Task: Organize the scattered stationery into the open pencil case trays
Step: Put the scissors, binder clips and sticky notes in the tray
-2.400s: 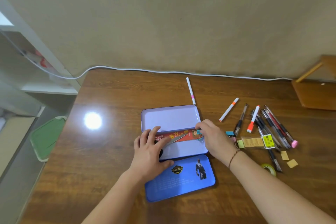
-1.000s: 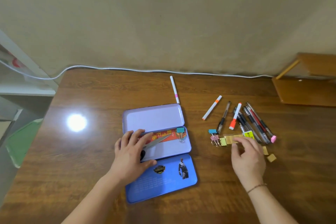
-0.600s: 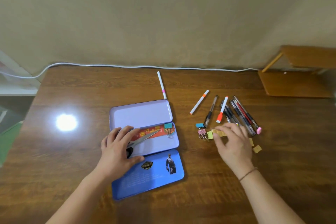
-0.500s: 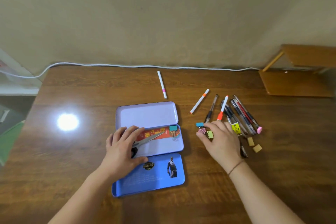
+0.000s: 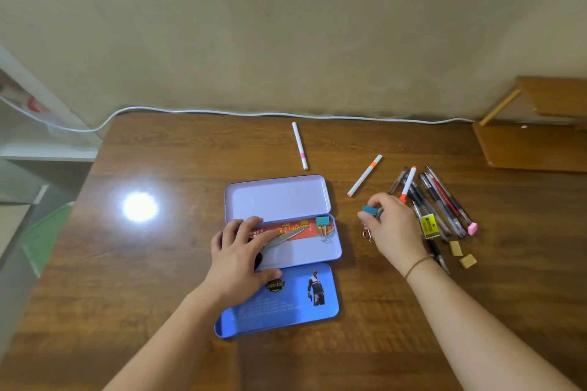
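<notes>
The open pencil case lies mid-table: a lilac upper tray point(image 5: 276, 197), a lilac lower tray point(image 5: 305, 252) and a blue lid point(image 5: 286, 308). The lower tray holds a red ruler point(image 5: 286, 227), scissors point(image 5: 281, 240) and a teal binder clip point(image 5: 322, 221). My left hand point(image 5: 241, 255) rests flat on the lower tray's left end, over the scissors' handles. To the right of the case, my right hand point(image 5: 389, 228) pinches a second teal binder clip point(image 5: 369, 209); a clip's wire loop point(image 5: 367, 234) shows under the hand.
Scattered stationery: a white pen with a pink band point(image 5: 299, 145), a white-orange marker point(image 5: 364, 175), a bundle of pens point(image 5: 438, 200), a yellow eraser point(image 5: 428, 225), a pink eraser point(image 5: 472, 228), two tan blocks point(image 5: 462, 254). A white cable point(image 5: 254, 113) runs along the back edge; a wooden shelf point(image 5: 536, 143) stands right.
My right hand left the case after setting a teal clip in the lower tray, reached right to the clips by the pens and closed on another teal one. Left hand stayed put.
</notes>
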The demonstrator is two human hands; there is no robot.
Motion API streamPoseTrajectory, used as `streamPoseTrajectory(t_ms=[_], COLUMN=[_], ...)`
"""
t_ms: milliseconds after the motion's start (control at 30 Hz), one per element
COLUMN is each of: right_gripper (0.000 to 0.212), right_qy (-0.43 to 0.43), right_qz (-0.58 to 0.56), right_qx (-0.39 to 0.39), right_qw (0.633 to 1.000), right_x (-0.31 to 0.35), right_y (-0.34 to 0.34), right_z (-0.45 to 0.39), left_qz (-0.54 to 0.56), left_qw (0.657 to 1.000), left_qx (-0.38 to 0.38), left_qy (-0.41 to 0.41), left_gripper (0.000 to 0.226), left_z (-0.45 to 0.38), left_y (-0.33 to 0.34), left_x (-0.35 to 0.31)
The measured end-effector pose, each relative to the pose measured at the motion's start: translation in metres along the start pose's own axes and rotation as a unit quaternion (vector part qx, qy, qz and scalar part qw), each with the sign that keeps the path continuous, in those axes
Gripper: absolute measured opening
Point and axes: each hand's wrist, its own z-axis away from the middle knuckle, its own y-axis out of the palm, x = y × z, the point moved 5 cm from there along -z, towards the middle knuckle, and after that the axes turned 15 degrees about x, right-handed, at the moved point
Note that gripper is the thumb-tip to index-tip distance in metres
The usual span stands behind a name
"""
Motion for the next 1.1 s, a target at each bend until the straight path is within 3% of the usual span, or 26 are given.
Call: streamPoseTrajectory(t_ms=[67, 133, 267, 333, 533, 800, 933, 1100], right_gripper=[0.015, 0.013, 0.035, 0.030, 0.012, 0.019, 0.022, 0.027], right_qy=[-0.024, -0.070, -0.143, -0.166, -0.152, -0.127, -0.112, -0.107], right_qz=[-0.104, -0.131, -0.051, 0.005, 0.142, 0.281, 0.312, 0.281], right_qx=[-0.005, -0.001, 0.037, 0.035, 0.079, 0.118, 0.143, 0.124], right_qw=[0.994, 0.989, 0.988, 0.985, 0.975, 0.944, 0.932, 0.946], right_x=[0.001, 0.008, 0.021, 0.022, 0.033, 0.052, 0.054, 0.054], right_y=[-0.002, 0.004, 0.027, 0.033, 0.043, 0.053, 0.056, 0.057], right_z=[0.012, 0.025, 0.040, 0.041, 0.036, 0.029, 0.024, 0.026], left_qz=[-0.005, -0.005, -0.006, -0.012, -0.018, -0.022, -0.017, -0.022], left_qw=[1.000, 1.000, 1.000, 1.000, 1.000, 0.999, 1.000, 0.999], left_qx=[0.004, -0.001, 0.000, 0.005, 0.011, 0.026, 0.019, 0.030], left_qy=[-0.002, 0.001, 0.004, 0.000, -0.002, -0.009, -0.004, -0.008], left_gripper=[0.078, 0.076, 0.074, 0.075, 0.077, 0.078, 0.077, 0.079], left_z=[0.000, 0.001, 0.001, 0.000, 0.001, 0.001, 0.002, 0.003], left_y=[0.000, 0.000, 0.001, 0.001, 0.001, 0.000, -0.001, -0.002], left_x=[-0.001, -0.001, -0.001, -0.001, -0.001, -0.001, -0.002, -0.002])
